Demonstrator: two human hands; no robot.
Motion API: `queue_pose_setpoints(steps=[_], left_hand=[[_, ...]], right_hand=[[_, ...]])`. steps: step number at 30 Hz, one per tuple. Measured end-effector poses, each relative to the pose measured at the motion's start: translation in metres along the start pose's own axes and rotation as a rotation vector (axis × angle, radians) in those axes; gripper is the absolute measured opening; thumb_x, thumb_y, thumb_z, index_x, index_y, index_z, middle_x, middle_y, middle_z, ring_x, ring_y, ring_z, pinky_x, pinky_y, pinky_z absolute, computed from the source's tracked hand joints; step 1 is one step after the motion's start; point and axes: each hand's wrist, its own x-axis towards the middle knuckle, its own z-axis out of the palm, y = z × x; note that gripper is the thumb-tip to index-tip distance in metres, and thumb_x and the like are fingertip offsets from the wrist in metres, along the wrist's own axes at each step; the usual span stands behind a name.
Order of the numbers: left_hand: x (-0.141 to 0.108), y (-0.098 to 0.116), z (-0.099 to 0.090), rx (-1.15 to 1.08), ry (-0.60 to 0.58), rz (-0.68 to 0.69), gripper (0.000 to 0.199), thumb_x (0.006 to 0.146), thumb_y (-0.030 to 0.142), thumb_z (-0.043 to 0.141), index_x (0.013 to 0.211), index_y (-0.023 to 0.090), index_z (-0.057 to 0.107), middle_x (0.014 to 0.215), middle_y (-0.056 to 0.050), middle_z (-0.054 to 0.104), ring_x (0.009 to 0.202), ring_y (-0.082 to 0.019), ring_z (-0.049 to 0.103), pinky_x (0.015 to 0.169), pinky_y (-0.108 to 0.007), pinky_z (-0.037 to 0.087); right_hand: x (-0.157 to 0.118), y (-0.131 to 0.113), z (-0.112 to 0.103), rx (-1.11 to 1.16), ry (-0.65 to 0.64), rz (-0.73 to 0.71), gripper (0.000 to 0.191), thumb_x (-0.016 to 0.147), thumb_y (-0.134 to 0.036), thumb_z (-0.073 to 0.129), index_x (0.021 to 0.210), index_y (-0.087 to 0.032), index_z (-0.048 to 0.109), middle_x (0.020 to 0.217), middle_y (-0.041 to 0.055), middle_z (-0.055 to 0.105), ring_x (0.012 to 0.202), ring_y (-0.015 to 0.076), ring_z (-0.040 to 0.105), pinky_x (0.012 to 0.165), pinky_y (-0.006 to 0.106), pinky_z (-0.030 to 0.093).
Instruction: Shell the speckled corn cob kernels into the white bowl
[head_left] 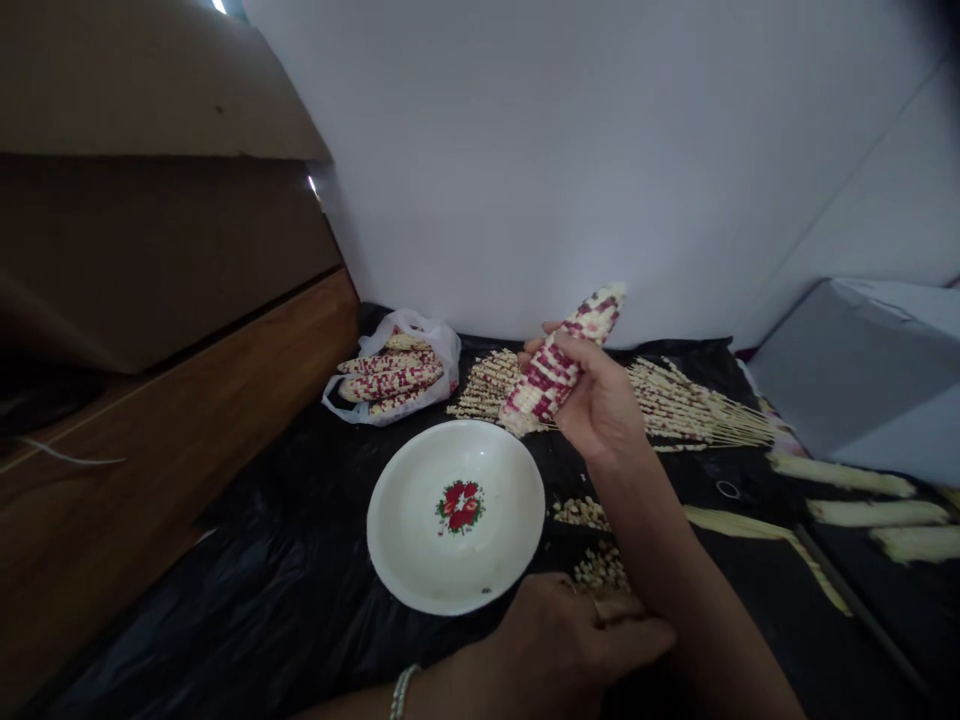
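A corn cob with white and dark red kernels is held tilted in my right hand, its tip pointing up and to the right. Fingers and thumb of that hand wrap around the cob's middle. Low in the view, my left hand reaches across beside my right forearm, back upward, fingers stretched to the right with nothing visible in them. Just beyond its fingers lie loose kernels, partly hidden by the hand and forearm. A white bowl with a red flower print stands left of them, holding only a small dark speck.
Several cobs fill a white plastic bag at the back. Thin sticks strung with kernels lie along the wall. Bare cobs, a dry husk strip and a grey-white box are right. Black plastic sheeting covers the surface.
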Motion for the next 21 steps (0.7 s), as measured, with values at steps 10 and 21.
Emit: queue_pose_setpoints(steps=[10, 21], left_hand=[[-0.008, -0.009, -0.086, -0.437, 0.815, -0.499, 0.026, 0.098, 0.038, 0.056, 0.104, 0.018, 0.071, 0.085, -0.006, 0.073, 0.057, -0.011, 0.06, 0.052, -0.021, 0.048], [0.003, -0.034, -0.117, -0.908, 0.719, -0.562, 0.046, 0.09, 0.056, 0.061, 0.11, 0.016, 0.061, 0.073, -0.002, 0.065, 0.052, -0.009, 0.054, 0.047, -0.019, 0.042]], right_hand=[[0.002, 0.007, 0.002, 0.077, -0.013, 0.075, 0.027, 0.063, -0.016, 0.075, 0.087, -0.024, 0.065, 0.086, -0.001, 0.071, 0.09, 0.0177, 0.066, 0.092, 0.034, 0.052], [-0.013, 0.041, 0.015, -0.171, -0.126, -0.045, 0.043, 0.067, -0.038, 0.087, 0.097, -0.025, 0.059, 0.089, -0.0007, 0.067, 0.07, 0.0135, 0.058, 0.059, 0.027, 0.051]])
